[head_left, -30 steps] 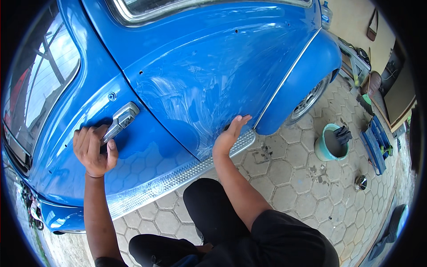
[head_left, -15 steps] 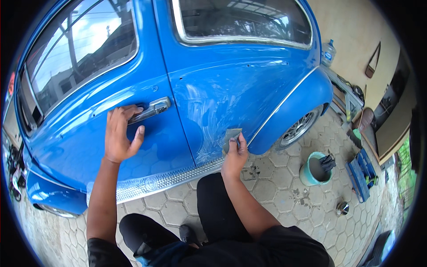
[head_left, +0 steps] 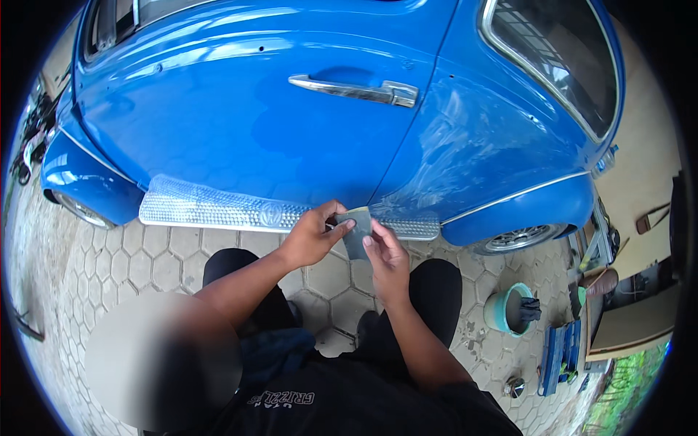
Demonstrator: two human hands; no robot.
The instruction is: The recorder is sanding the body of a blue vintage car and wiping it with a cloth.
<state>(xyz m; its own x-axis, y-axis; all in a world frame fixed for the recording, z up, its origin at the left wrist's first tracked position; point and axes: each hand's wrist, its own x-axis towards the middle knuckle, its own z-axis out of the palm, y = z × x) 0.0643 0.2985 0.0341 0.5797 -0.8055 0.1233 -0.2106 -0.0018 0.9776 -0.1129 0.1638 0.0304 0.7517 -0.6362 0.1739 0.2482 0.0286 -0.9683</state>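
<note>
Both of my hands are in front of the blue car, low over the chrome running board [head_left: 196, 207]. My left hand [head_left: 311, 236] grips a thin grey sheet [head_left: 353, 243], perhaps sandpaper, near its top corner. Fingers of my right hand [head_left: 389, 269] pinch the same sheet from the other side. Above them is the car door [head_left: 218, 123] with its chrome handle [head_left: 349, 89]. The rear panel [head_left: 465, 145], right of the door seam, carries whitish smears.
A teal bucket [head_left: 496, 312] of murky water with dark cloth stands on the hexagonal paving [head_left: 327, 294] at right, beside a blue toolbox [head_left: 552, 349], a small tin [head_left: 515, 387] and wooden boards [head_left: 625, 341]. The rear wheel [head_left: 520, 236] is low right; motorbikes stand at far left.
My left hand has left the door handle and taken hold of the sheet. My right hand has drawn away from the rear panel with the sheet. The view has swung leftward.
</note>
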